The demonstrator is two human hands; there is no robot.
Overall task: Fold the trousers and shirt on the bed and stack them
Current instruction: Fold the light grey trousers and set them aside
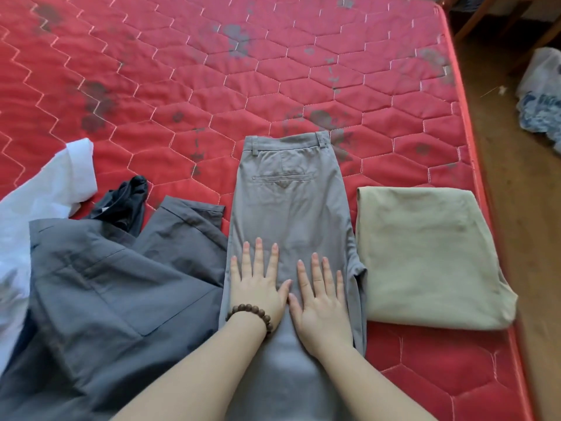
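Red quilted mattress (273, 71), wooden floor (516, 177) beside

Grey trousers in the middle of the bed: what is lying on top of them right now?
Both hands lie flat on the grey trousers: left hand and right hand, fingers straight, side by side. The forearms cover the lower trouser legs, so whatever lies there cannot be seen.

The grey trousers (291, 214) run under the forearms and off the bottom edge; the white shirt (39, 202) is cut off left.
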